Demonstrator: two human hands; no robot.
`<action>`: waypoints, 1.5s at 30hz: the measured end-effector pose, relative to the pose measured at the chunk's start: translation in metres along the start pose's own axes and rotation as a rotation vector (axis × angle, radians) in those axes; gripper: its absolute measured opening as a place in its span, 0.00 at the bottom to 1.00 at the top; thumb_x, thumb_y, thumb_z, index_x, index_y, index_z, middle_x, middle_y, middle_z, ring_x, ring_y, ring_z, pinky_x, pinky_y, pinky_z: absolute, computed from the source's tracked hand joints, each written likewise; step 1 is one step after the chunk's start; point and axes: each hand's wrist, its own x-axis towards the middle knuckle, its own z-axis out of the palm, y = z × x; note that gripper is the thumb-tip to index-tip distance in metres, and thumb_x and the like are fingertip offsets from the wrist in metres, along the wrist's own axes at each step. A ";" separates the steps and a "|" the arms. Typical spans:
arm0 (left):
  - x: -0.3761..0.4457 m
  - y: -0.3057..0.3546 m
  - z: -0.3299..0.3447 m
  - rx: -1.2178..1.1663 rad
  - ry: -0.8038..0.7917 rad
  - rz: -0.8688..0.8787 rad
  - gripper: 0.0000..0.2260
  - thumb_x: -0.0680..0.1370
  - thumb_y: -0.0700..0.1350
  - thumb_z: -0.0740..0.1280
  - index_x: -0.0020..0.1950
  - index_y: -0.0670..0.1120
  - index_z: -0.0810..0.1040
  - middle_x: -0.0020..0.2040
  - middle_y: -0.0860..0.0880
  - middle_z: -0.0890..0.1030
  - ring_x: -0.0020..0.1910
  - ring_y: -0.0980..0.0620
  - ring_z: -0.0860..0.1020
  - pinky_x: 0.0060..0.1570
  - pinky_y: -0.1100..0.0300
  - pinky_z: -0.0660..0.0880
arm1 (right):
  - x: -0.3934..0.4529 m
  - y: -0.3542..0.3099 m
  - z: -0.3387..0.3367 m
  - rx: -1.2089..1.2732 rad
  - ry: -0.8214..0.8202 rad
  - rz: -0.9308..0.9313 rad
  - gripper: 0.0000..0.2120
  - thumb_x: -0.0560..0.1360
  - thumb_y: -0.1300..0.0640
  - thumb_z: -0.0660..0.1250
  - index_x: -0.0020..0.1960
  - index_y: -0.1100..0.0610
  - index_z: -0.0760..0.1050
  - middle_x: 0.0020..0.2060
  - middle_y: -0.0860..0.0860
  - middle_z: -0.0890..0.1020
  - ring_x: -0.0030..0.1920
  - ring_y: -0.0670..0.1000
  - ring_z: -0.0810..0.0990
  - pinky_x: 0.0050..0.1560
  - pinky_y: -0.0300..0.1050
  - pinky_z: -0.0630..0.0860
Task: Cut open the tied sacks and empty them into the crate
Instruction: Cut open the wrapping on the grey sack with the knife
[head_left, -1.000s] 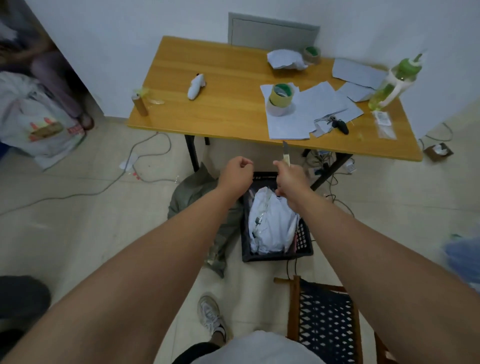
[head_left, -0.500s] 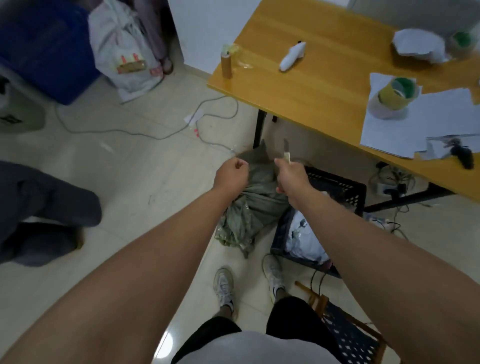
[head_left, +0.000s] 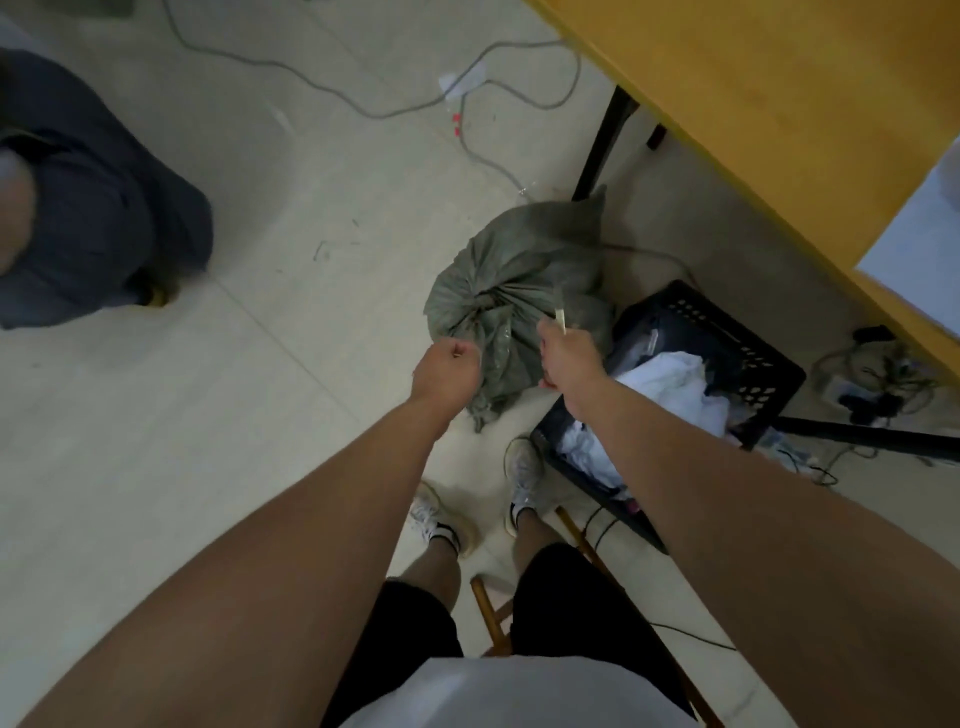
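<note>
One tied green sack (head_left: 511, 291) sits on the floor just left of the black crate (head_left: 696, 374). Left hand (head_left: 447, 371) is fisted, apparently empty; right hand's (head_left: 569, 353) fingers grip a knife (head_left: 561, 319). Best hold the neck taut, cutting away from the holding hand.

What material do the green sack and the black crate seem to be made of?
The sack looks like woven plastic fabric, dull grey-green: it creases stiffly and gathers at a tied neck. The crate looks like moulded hard plastic, matt black, with rows of punched holes in its walls. Neither is certain from this view.
</note>
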 end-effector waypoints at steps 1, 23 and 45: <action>0.002 -0.007 0.002 -0.009 0.005 -0.014 0.09 0.75 0.52 0.60 0.42 0.50 0.77 0.48 0.44 0.82 0.49 0.41 0.82 0.51 0.47 0.79 | 0.005 0.007 0.002 -0.023 -0.011 0.006 0.17 0.82 0.51 0.60 0.35 0.56 0.68 0.31 0.52 0.70 0.29 0.50 0.68 0.29 0.41 0.70; 0.172 -0.136 0.038 0.248 0.174 0.003 0.20 0.77 0.50 0.58 0.68 0.46 0.70 0.65 0.42 0.71 0.64 0.40 0.70 0.62 0.44 0.72 | 0.161 0.146 0.116 -0.180 -0.017 -0.010 0.16 0.75 0.53 0.67 0.58 0.61 0.70 0.49 0.54 0.76 0.47 0.53 0.76 0.48 0.47 0.74; 0.222 -0.172 0.125 0.793 0.303 0.482 0.30 0.77 0.50 0.61 0.78 0.46 0.58 0.79 0.42 0.56 0.78 0.40 0.50 0.76 0.45 0.45 | 0.238 0.192 0.091 -0.105 0.105 -0.086 0.17 0.81 0.54 0.59 0.64 0.65 0.66 0.52 0.58 0.73 0.51 0.54 0.72 0.53 0.47 0.70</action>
